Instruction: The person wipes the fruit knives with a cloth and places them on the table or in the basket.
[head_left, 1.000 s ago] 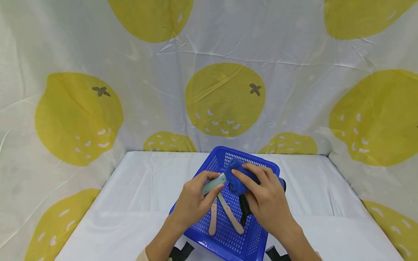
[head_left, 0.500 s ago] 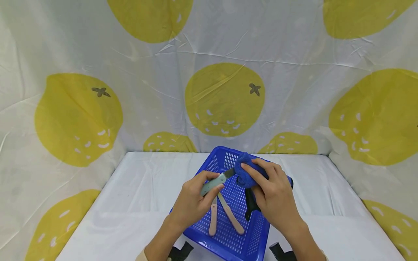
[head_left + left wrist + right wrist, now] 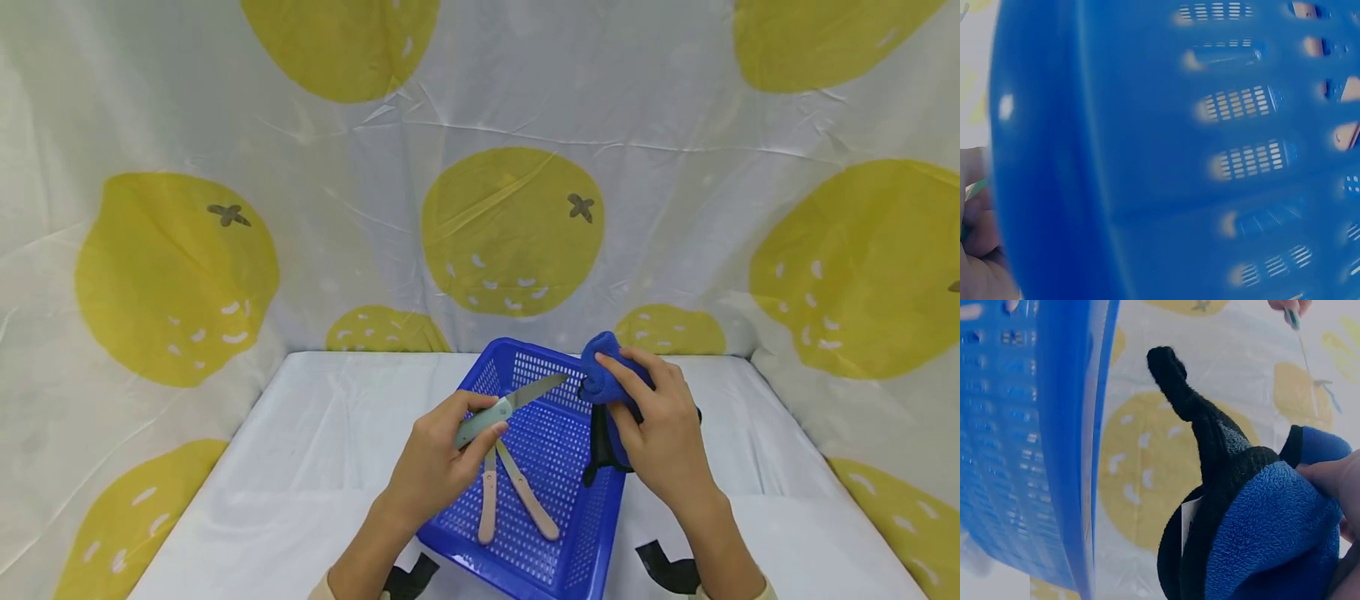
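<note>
In the head view my left hand (image 3: 438, 454) grips the pale green handle of a knife (image 3: 536, 392), its bare blade pointing up and right over the basket. My right hand (image 3: 663, 425) holds a bunched blue cloth (image 3: 600, 375) with black edging, at the basket's right rim. A gap shows between blade tip and cloth. The right wrist view has the cloth (image 3: 1266, 519) close up, a black strip of it sticking out and a white label at its edge. Basket wall fills most of the left wrist view, hiding much of the left hand (image 3: 982, 237).
Below the hands stands a blue perforated plastic basket (image 3: 517, 579) on a white-covered table (image 3: 330, 425). Two knives with pink handles, a left one (image 3: 487, 508) and a right one (image 3: 536, 508), lie inside it. A lemon-print curtain (image 3: 660, 250) hangs behind.
My right hand has moved right with the cloth, away from the knife. The blade, wrapped in the cloth a second ago, now shows whole. My left hand has barely moved.
</note>
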Demonstrator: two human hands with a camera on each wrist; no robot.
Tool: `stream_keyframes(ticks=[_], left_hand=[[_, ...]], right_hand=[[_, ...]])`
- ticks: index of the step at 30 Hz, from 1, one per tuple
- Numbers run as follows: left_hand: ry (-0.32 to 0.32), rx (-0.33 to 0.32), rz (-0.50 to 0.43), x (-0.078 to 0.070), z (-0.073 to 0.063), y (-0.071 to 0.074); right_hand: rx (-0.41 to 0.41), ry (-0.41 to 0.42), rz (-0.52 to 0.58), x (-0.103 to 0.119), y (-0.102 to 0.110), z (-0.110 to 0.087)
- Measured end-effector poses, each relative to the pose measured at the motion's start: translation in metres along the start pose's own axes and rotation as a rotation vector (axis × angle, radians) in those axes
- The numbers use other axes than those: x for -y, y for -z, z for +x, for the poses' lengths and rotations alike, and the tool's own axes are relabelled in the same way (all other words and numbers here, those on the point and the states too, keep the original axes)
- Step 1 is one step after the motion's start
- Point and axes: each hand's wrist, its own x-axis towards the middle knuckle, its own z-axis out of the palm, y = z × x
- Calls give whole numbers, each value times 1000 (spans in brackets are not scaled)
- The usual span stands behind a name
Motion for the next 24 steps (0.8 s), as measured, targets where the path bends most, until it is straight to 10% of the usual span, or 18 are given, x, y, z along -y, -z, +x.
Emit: stream_keyframes(ticks=[13, 24], left_hand=[[180, -27, 191, 9, 3, 4], [387, 156, 337, 17, -1, 1]], right_hand=[[-11, -20, 22, -7, 5, 1], [13, -4, 22, -4, 4, 2]])
